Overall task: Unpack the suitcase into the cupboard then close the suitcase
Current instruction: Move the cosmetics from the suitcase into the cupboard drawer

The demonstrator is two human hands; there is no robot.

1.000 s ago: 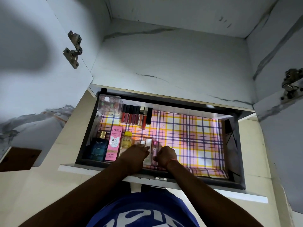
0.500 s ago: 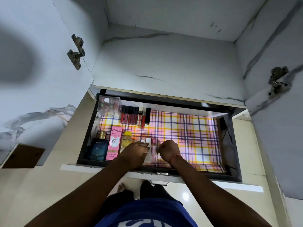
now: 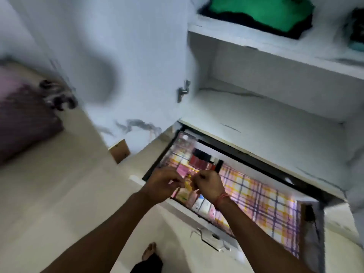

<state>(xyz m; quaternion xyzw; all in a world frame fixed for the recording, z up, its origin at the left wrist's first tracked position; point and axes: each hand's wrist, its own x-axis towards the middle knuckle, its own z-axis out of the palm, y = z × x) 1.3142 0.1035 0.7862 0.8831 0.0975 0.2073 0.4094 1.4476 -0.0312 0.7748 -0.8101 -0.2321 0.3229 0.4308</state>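
- Left hand (image 3: 163, 184) and right hand (image 3: 208, 184), fingers curled, hovering close together above the open drawer (image 3: 307, 194); whether either grip grasps anything: cannot tell, too blurred.
- Cosmetics (image 3: 201, 158) lying inside the drawer, at its left end.
- Purple suitcase (image 3: 23, 119) on the floor, far left of the drawer.
- Green folded garment (image 3: 260, 10) on the cupboard shelf (image 3: 275, 44) above the drawer.

My view is smeared with motion blur, worst at the left edge and upper right. Light is dim and bluish; the drawer's checked liner (image 3: 262, 196) glows brightest. A soft dark shadow sits on the door (image 3: 102, 75), upper left.
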